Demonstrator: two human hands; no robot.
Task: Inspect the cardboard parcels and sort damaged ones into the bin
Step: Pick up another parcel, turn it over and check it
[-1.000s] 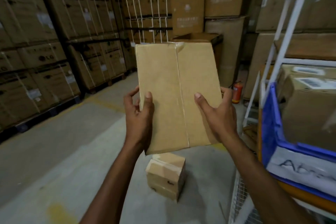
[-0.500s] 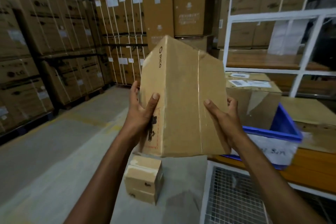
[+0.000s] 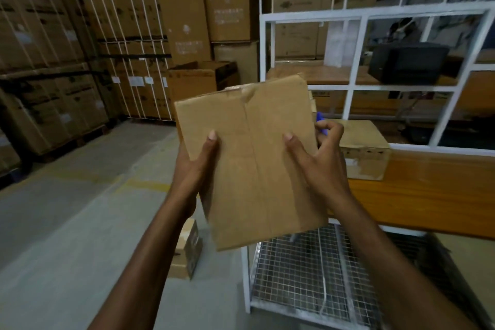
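Head camera: my left hand [image 3: 197, 169] and right hand [image 3: 321, 166] grip the cardboard parcel [image 3: 254, 185] by its left and right edges — thumbs flat on the near face, right fingers curled round.

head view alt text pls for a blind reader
A person holds a cardboard parcel up, left hand and right hand gripping its side edges with thumbs on the front; its top edge looks creased. Behind it are a white rack, a second parcel on an orange shelf, and stacked cartons.
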